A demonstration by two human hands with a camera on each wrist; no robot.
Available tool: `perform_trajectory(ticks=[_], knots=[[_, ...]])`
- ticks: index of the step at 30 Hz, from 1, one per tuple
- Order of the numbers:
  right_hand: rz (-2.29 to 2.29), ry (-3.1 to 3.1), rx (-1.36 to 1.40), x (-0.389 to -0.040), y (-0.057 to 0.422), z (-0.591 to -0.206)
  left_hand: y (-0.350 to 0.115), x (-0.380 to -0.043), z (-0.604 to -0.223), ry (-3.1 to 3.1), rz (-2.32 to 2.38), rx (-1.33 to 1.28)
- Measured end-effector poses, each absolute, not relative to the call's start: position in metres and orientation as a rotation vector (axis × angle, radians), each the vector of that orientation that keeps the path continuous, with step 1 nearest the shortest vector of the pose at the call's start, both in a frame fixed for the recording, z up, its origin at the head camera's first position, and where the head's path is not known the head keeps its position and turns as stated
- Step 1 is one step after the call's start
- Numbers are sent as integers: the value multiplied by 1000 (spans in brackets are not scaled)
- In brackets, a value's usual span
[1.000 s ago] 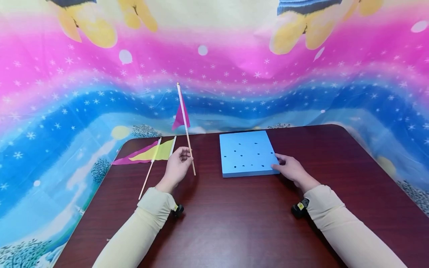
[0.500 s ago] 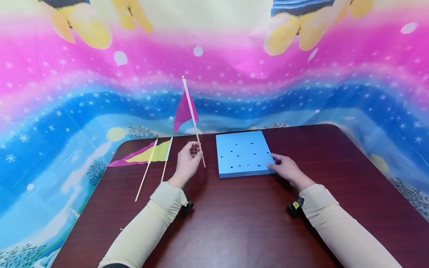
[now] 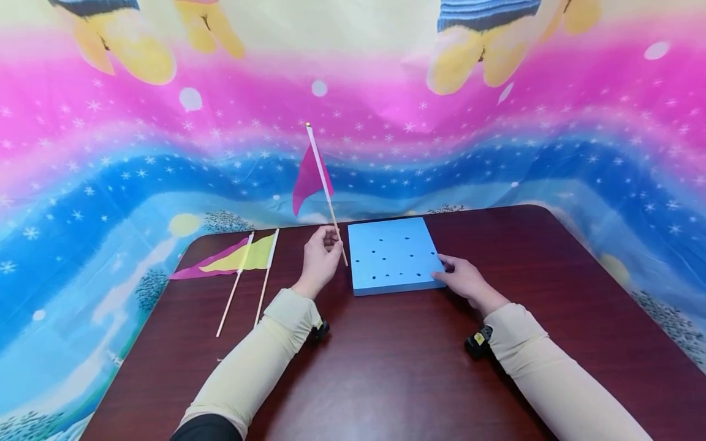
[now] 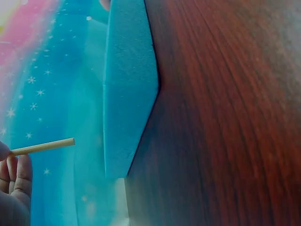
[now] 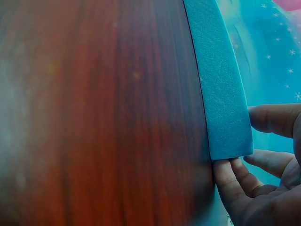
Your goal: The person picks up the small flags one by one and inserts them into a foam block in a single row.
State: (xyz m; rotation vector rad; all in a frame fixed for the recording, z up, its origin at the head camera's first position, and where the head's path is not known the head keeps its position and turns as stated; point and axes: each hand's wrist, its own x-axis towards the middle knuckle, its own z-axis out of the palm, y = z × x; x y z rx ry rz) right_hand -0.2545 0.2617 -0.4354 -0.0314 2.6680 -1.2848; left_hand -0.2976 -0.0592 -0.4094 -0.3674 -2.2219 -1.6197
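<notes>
My left hand [image 3: 320, 260] pinches the lower stick of a magenta pennant flag [image 3: 313, 180] between thumb and fingers. The flag stands nearly upright, leaning left at its top, just left of a light blue foam board [image 3: 397, 248] with several small holes. In the left wrist view the bare end of the stick [image 4: 44, 146] pokes out past the fingers, apart from the board's side [image 4: 129, 94]. My right hand [image 3: 466, 282] holds the board's right edge. The right wrist view shows the thumb [image 5: 275, 117] on the board's top and fingertips [image 5: 223, 170] against its side.
Left of my left hand, a yellow pennant flag [image 3: 258, 257] lies on the table, overlapping a second magenta one [image 3: 204, 267]. The dark red-brown wooden table [image 3: 397, 367] meets a printed cloth backdrop [image 3: 364, 135] behind the board.
My left hand has carried the magenta flag rightward, close to the board's left edge, uncovering more of the yellow flag's stick. The right hand keeps its hold on the board.
</notes>
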Motion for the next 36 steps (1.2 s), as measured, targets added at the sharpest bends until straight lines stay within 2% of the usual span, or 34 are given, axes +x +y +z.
perform_trajectory(ticks=[15,36], knots=[[-1300,2665,-36,-257,262,-435,-41,-314,-421,-2286,-1557,-407],[-1309,2664,-36,-256,263,-436,-33,-321,-425,-2318,-1510,-453]])
